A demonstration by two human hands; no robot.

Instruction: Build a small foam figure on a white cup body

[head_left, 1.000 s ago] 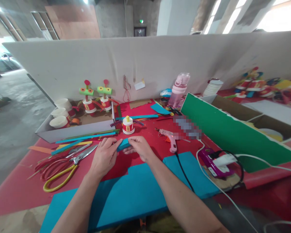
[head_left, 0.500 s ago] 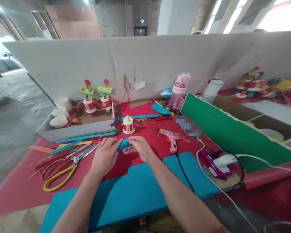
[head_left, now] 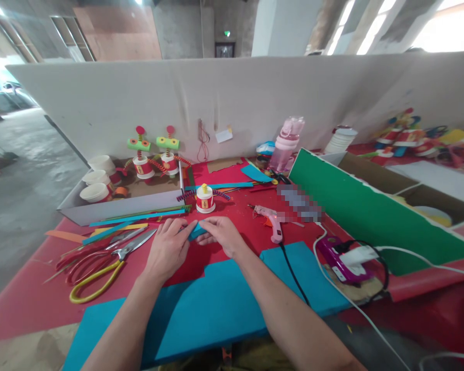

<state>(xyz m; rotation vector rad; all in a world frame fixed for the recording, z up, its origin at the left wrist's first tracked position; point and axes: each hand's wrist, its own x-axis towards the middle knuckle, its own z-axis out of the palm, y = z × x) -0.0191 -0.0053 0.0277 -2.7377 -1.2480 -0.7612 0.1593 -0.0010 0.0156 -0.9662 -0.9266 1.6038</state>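
Note:
Between my two hands is a small piece of blue paper, folded or rolled, partly covered by my fingers. My left hand grips its left end and my right hand pinches its right end. Just beyond them stands an upturned red and white paper cup with a yellow piece on top and coiled purple arms out to both sides. A pink glue gun lies to the right of my right hand. Scissors with yellow and red handles lie left of my left hand.
Blue sheets cover the near table edge under my forearms. A shallow box at left holds cups and two finished figures. At right stand a green-sided box, a purple power strip with cables, and a pink bottle.
My fingertips have drawn closer together over the blue paper, and less of it shows. The other things on the table stay where they were.

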